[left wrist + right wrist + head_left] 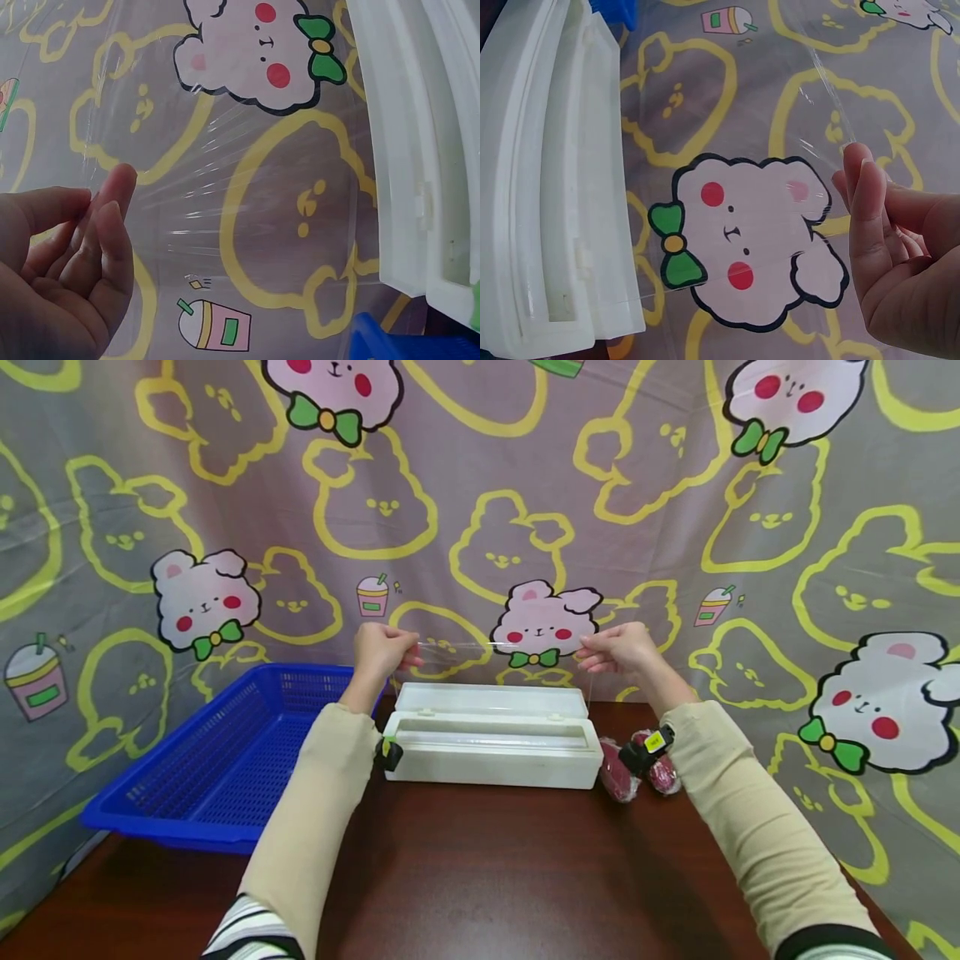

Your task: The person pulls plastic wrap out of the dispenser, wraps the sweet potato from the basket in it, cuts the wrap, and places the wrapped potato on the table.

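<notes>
A sheet of clear cling film (202,172) stretches upright between the two hands, its top edge drawn nearly level in the head view. The left hand (381,652) pinches one top corner between thumb and fingers. At the opposite corner the right hand (621,649) pinches the film as well. Below and between them stands a white cling film dispenser (491,767), its lid (491,700) tipped back. A clear roll (487,740) lies in its slot. The film runs down toward the dispenser, with fine creases fanning from the left fingertips.
A blue plastic basket (172,833) sits on the left of the brown wooden table (480,868). To the dispenser's right lie two dark red items in clear wrap, one (619,777) nearer the box and another (664,777) beyond it. A patterned cloth (480,468) hangs behind.
</notes>
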A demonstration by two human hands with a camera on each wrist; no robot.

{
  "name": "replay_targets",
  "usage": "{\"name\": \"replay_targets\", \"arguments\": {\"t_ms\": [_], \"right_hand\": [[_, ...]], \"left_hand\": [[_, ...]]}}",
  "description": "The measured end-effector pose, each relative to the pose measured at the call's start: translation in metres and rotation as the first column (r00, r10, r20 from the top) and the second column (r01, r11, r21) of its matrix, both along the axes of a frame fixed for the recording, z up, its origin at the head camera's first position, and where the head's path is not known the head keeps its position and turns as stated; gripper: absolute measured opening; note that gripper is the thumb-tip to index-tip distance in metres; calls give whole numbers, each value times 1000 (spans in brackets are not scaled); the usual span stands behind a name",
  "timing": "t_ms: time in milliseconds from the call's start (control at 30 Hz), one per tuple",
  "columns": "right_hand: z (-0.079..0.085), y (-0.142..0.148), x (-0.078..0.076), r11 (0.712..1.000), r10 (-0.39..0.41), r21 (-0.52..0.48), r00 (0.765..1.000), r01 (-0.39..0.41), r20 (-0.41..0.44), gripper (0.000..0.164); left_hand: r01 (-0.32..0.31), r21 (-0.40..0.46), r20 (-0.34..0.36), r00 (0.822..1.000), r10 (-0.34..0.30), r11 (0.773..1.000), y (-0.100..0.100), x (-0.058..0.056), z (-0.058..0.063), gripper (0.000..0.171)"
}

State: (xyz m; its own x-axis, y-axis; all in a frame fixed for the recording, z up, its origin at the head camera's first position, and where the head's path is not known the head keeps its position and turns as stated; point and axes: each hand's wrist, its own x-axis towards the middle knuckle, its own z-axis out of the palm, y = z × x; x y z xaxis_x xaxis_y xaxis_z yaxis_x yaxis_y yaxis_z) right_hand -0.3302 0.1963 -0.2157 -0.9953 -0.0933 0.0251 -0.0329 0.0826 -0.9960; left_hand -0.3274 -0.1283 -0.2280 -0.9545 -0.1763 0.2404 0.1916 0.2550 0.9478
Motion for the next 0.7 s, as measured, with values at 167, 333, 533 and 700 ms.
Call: {"name": "replay_targets", "arguments": {"t_ms": [167,333,533,700], "right_hand": [[4,0,1,1000,-23,-5,1000,22,-14,17],[7,1,2,1000,-10,-28,1000,9,-19,20],[12,1,4,999,1,-46,1000,-2,-19,23],[16,0,6,998,-10,-60,1000,8,-26,24]], "left_hand": [[-7,6,-12,1000,7,1000,1,0,3,21],[-15,-20,-26,1000,15,1000,1,1,7,21],[-13,-2,-31,999,13,1000,2,2,13,21],[-16,17,-36,999,16,1000,2,2,17,19]]}}
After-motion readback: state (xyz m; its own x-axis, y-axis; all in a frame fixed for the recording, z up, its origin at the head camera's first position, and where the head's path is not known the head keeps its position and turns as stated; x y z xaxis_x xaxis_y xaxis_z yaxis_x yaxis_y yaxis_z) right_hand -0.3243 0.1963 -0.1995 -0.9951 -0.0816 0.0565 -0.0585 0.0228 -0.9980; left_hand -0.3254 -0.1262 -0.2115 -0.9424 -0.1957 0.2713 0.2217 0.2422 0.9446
